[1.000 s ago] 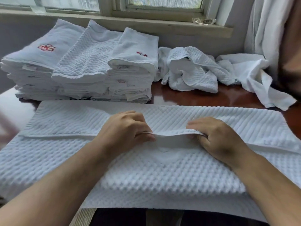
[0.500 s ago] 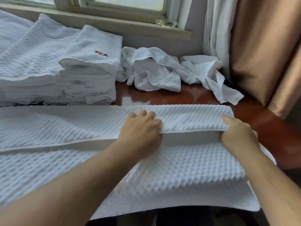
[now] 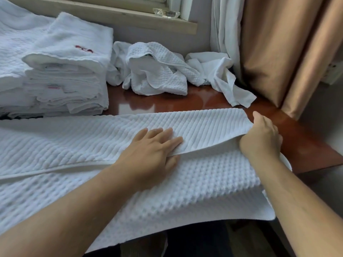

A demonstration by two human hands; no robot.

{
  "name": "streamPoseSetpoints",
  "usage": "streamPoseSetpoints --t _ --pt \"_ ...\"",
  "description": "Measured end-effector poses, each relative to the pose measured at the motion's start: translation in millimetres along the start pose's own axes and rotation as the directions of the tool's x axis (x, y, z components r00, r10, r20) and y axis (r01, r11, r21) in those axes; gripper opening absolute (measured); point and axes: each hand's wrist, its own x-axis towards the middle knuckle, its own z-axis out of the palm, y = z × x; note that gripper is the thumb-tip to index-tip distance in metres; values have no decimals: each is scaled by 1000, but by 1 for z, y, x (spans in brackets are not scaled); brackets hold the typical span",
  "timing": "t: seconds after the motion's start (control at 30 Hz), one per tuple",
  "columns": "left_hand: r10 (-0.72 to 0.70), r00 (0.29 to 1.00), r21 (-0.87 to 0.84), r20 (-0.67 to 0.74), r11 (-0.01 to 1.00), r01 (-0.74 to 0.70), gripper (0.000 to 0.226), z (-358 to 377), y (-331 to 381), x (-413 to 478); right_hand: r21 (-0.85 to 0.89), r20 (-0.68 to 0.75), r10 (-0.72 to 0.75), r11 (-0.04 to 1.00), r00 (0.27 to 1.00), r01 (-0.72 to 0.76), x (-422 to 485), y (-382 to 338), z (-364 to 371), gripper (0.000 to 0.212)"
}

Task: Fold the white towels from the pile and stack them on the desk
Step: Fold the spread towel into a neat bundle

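Folded stack (image 3: 61,71) sits left of the pile (image 3: 157,71), both behind the spread towel (image 3: 74,145).

Single head-worn view — wide-angle, looking forward and down, close over the desk (image 3: 185,104); angled slightly right toward curtain (image 3: 287,52) and windowsill (image 3: 130,17) — no second view.

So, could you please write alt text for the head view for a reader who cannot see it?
Two bare hands fold a white waffle towel on a wooden desk: the left hand presses it flat, the right hand grips its end.
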Motion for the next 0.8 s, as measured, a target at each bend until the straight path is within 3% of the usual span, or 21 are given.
streamPoseSetpoints --t 0.2,0.37,0.47,0.6,0.73,0.8 --pt "-43 991 -25 130 999 46 65 4 -1 4 164 153 96 979 984 -121 -35 -6 -3 65" --pt "-31 990 6 135 1000 30 68 5 -1 3 -87 227 94 993 969 -75 -39 17 -3 73" --pt "-33 992 16 125 999 32 67 6 -1 3 -131 239 105 989 965 -75 -34 46 -10 72" --pt "-18 994 8 107 1000 18 64 7 -1 3 -107 220 25 994 975 -1 -34 64 -12 65" --pt "87 991 -11 97 996 -87 58 3 1 0 -16 211 -31 999 977 36 -32 63 -21 60" --pt "113 987 -11 110 994 -113 61 2 2 -1 6 163 -120 993 979 121 -31 59 -28 58"
